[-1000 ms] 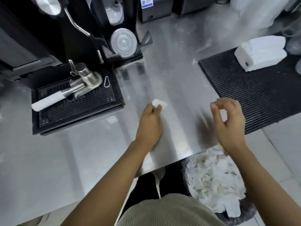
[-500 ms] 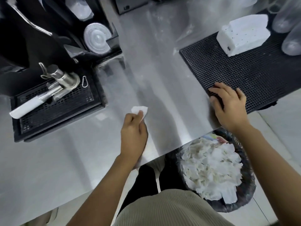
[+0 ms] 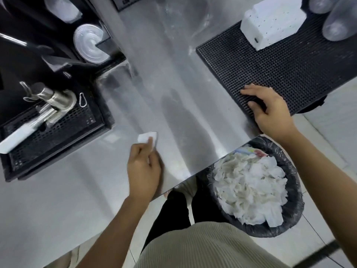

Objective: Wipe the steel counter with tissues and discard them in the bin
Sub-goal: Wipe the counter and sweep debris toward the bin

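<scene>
Head view looks down on my left hand (image 3: 144, 171), fingers curled, thumb and forefinger pinching a small folded white tissue (image 3: 147, 136). The tissue sticks out past my fingertips and lies against the steel desk (image 3: 173, 84), near its front edge and about midway along it.

My right hand (image 3: 270, 111) is off to the right, fingers loosely spread and lying flat on the near left corner of a black ribbed mat (image 3: 289, 64); it holds nothing. On the far end of that mat stands a white perforated tissue box (image 3: 270, 24), with clear plastic cups (image 3: 338, 20) beside it at the frame's corner.

Below the desk's front edge, under my right forearm, the bin (image 3: 295, 190) stands on the floor, lined with a black bag and heaped with crumpled white tissues (image 3: 249, 190).

To the left of my left hand a black perforated drip tray (image 3: 58, 136) sits on the desk, carrying a steel tool (image 3: 58, 101) with a white handle. Behind it, a round clear lid (image 3: 90, 43) rests in a black holder.
</scene>
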The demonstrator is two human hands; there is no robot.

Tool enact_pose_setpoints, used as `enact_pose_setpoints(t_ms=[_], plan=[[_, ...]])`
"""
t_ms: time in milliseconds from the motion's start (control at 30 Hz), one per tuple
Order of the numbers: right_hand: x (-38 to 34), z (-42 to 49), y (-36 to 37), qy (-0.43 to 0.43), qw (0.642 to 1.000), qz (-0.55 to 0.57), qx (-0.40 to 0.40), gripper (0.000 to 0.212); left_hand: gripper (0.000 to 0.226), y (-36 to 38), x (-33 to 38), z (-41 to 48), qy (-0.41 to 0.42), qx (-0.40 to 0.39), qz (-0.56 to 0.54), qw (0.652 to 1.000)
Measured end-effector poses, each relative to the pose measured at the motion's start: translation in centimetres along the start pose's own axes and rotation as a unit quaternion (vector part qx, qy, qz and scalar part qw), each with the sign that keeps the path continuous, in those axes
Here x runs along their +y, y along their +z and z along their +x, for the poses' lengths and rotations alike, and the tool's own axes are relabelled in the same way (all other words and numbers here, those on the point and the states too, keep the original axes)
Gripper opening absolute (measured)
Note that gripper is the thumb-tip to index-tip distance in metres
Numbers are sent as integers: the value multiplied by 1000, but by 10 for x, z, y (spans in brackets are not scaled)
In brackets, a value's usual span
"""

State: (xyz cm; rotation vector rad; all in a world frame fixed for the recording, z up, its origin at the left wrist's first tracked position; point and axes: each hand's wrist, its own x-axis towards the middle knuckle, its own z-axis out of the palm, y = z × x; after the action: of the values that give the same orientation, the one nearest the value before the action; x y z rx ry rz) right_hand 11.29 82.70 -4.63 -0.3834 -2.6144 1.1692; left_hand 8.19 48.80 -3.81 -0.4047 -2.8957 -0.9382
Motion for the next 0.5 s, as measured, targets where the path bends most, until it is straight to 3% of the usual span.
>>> enact_pose_setpoints(t_ms=[133, 267, 333, 433, 500], plan=[[-1, -1, 3, 10, 1000, 10, 7, 41, 38, 42, 55, -19, 35, -40, -70, 996], [-5, -2, 4, 20, 1000, 0, 1, 40, 37, 74, 115, -23, 115, -137, -129, 975], [-4, -1, 3, 14, 1000, 0, -6, 39, 35, 75, 126, -15, 90, -172, -187, 963], [-2, 0, 0, 17, 1000, 16, -16, 37, 34, 50, 105, 8, 3, -82, -234, 969], [-2, 1, -1, 21, 999, 24, -16, 36, 32, 27, 70, 29, -41, -12, -181, 982]])
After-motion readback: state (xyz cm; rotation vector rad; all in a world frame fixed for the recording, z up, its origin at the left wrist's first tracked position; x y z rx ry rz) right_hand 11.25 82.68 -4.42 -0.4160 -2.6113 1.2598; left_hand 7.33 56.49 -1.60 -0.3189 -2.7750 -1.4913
